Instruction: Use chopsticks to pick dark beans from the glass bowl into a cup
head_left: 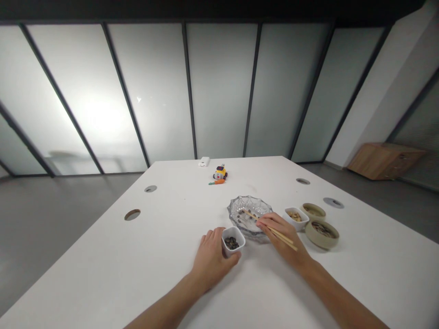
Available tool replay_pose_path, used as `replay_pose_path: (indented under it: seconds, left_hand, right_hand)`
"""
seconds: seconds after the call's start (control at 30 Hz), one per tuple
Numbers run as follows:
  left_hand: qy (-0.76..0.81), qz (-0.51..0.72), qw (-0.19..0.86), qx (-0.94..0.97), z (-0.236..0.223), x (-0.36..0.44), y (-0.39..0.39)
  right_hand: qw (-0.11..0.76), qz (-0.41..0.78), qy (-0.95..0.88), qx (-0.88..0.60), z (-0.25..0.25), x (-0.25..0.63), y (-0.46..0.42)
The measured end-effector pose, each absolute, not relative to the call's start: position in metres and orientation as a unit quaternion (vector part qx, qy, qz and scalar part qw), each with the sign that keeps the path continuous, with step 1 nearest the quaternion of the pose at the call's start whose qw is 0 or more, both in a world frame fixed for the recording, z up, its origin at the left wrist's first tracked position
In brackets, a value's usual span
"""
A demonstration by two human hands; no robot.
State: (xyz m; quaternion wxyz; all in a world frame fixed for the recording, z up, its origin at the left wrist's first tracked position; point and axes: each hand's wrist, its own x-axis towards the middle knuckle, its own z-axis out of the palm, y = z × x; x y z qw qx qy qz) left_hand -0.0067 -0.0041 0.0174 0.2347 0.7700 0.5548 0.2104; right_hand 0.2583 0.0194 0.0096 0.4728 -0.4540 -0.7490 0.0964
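Note:
My left hand (213, 256) is wrapped round a small white square bowl (239, 233), which is tilted a little toward me. Dark seeds (232, 243) lie in the bottom of that bowl. Just beyond it stands a clear glass dish (240, 201) with a scalloped rim and several dark seeds scattered inside. A pair of wooden chopsticks (281, 236) is in my right hand (279, 233), with the tips down inside the glass dish among the seeds. Whether the tips pinch a seed is too small to tell. My right hand covers part of the dish's right rim.
Right of the dish are a white bowl (303, 224) of pale yellowish pieces, a green bowl (324, 241) of striped seeds and another green bowl (316, 208). Farther back lie a toy carrot (219, 182), a yellow toy car (220, 172) and a white device (204, 161). The table (164, 246) has round holes.

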Motion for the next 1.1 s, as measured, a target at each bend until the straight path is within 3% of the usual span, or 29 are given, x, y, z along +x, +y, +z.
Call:
replay_pose_path:
  seconds: [0.3,1.1]
  left_hand:
    - [0.552,0.217,0.236,0.770,0.0134,-0.0070,-0.0030]
    - [0.553,0.214,0.238,0.769,0.0130,-0.0075,-0.0046]
  right_hand:
    - [0.517,0.062,-0.724,-0.453,0.0092,0.2573,0.0190]
    - [0.485,0.075,-0.753,-0.438,0.0054,0.2520,0.0181]
